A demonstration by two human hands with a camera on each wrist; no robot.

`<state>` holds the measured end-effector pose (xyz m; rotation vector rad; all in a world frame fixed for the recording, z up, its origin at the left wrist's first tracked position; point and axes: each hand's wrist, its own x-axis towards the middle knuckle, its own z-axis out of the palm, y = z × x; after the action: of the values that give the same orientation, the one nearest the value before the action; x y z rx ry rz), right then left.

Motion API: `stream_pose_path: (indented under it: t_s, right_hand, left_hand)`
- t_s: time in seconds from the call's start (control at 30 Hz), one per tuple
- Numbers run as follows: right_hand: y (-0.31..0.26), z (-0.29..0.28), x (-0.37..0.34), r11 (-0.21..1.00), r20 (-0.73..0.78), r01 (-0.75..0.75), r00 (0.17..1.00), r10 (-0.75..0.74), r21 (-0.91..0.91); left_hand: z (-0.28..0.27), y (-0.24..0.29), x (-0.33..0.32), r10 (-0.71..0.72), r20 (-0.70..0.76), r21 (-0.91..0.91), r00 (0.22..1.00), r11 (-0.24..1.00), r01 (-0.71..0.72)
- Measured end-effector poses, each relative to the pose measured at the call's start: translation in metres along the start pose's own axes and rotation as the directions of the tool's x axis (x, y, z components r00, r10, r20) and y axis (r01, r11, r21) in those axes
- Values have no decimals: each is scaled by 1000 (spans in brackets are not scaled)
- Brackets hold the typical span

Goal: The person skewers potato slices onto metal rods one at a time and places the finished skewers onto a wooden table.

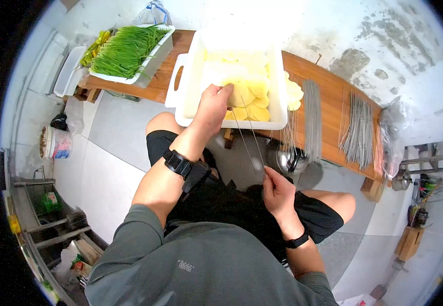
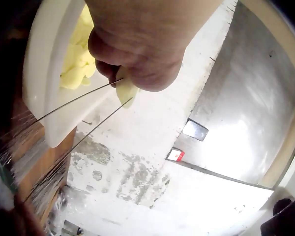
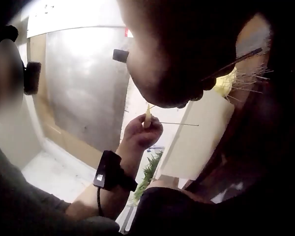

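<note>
My left hand (image 1: 214,108) pinches a pale yellow slice (image 2: 126,93), which looks like potato, over the near side of a white tub (image 1: 179,113). Two thin metal skewers (image 2: 101,125) run from this slice toward my right hand (image 1: 279,194); in the left wrist view their tips meet it at two spots. Lower and to the right, in front of my lap, the right fingers hold the skewers' other ends. More yellow slices (image 1: 256,113) are heaped in the tub. From the right wrist, the held slice (image 3: 147,119) appears edge-on between the left fingers.
The tub stands on a wooden bench (image 1: 328,127) along the wall. Beyond its right side are loaded slices (image 1: 294,94) and bundles of bare skewers (image 1: 312,120). Green stalks (image 1: 127,51) fill a basket at left. A metal pot (image 1: 289,159) sits below the bench.
</note>
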<state>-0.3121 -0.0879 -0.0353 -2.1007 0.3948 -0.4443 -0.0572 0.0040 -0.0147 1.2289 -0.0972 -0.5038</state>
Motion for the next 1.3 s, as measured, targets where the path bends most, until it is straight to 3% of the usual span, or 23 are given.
stream_pose_path:
  t_s: [0.3,0.6,0.7,0.8,0.87,0.97,1.0,1.07,1.3]
  right_hand:
    - [3,1,-7,1000,12,21,1000,-21,-16]
    - [-5,0,-7,998,6,-13,1000,14,-56]
    - [-7,0,-7,998,-5,-5,1000,5,-62]
    - [-13,0,-7,998,-3,-44,999,44,-38]
    - [-16,0,-7,998,2,-62,998,62,-12]
    - [-14,3,-6,996,-12,-78,997,78,33]
    - [-11,4,-6,996,-25,-74,997,75,50]
    - [-4,7,-6,1000,-44,-19,999,20,18]
    - [16,15,-8,988,-103,130,985,-138,-84]
  left_hand:
    - [5,8,-5,63,6,26,998,998,-63]
    - [9,11,-8,66,-41,174,997,983,-58]
    - [10,12,-11,145,4,183,989,973,-144]
    - [12,14,-15,133,13,243,991,961,-132]
    - [10,11,-15,161,84,397,983,900,-181]
    - [13,11,-17,132,28,410,991,902,-132]
    - [15,9,-17,132,32,409,991,902,-134]
    - [17,6,-16,132,29,98,991,986,-135]
    - [17,5,-16,78,45,45,996,996,-80]
